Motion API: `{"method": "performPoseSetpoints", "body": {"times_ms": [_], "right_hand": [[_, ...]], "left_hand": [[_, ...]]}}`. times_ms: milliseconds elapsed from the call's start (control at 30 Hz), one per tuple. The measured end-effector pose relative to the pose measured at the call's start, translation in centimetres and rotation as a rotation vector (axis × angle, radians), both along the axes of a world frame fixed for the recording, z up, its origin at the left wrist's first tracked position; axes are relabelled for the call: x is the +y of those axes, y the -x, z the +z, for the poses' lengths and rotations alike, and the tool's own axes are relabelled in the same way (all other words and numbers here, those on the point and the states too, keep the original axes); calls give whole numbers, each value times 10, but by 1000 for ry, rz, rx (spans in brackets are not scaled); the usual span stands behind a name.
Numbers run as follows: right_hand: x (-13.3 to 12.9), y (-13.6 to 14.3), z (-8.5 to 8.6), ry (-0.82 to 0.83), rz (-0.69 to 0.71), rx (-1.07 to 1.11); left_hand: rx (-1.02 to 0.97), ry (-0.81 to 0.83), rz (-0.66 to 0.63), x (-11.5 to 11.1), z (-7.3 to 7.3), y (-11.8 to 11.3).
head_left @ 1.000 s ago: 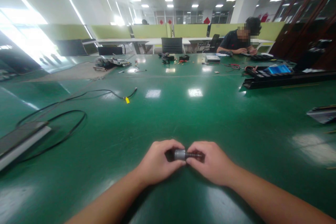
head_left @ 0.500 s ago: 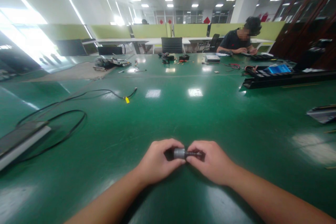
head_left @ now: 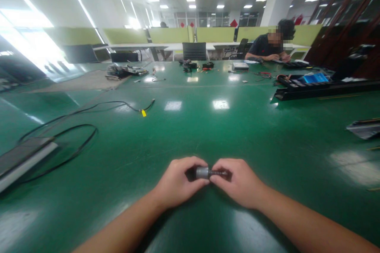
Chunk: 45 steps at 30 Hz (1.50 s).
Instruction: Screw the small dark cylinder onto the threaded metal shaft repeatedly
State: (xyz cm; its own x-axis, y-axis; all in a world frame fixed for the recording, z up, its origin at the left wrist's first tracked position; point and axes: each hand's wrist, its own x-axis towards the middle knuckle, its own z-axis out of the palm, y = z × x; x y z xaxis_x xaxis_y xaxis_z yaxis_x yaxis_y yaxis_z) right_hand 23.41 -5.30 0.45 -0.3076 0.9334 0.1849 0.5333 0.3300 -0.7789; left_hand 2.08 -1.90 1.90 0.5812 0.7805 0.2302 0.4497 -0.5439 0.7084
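Near the front middle of the green table, a small grey metal cylinder with a thin dark ribbed shaft (head_left: 202, 172) lies sideways between my hands. My left hand (head_left: 179, 180) is closed in a pinch on the cylinder end, thumb below and fingers above. My right hand (head_left: 240, 180) is curled around the shaft, its fingertips close to where the shaft meets the cylinder. The far tip of the shaft runs into the right palm and is partly hidden. The fingertips of both hands almost meet.
A black cable (head_left: 86, 126) with a yellow tag (head_left: 144, 113) runs from a flat device (head_left: 26, 160) at left. Black trays (head_left: 297, 93) with a blue packet (head_left: 316, 78) are at right. Tools and parts (head_left: 190, 65) lie at the back, where a person (head_left: 265, 47) sits working.
Both hands keep nearly the same place and grip. The cylinder has shifted very slightly to the left, if at all.
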Motion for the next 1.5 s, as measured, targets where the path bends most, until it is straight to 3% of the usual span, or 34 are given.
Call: {"method": "performPoseSetpoints", "body": {"times_ms": [1500], "right_hand": [[0,0,1,23,-16,-31]], "left_hand": [[-5,8,-2,2,-3,4]]}}
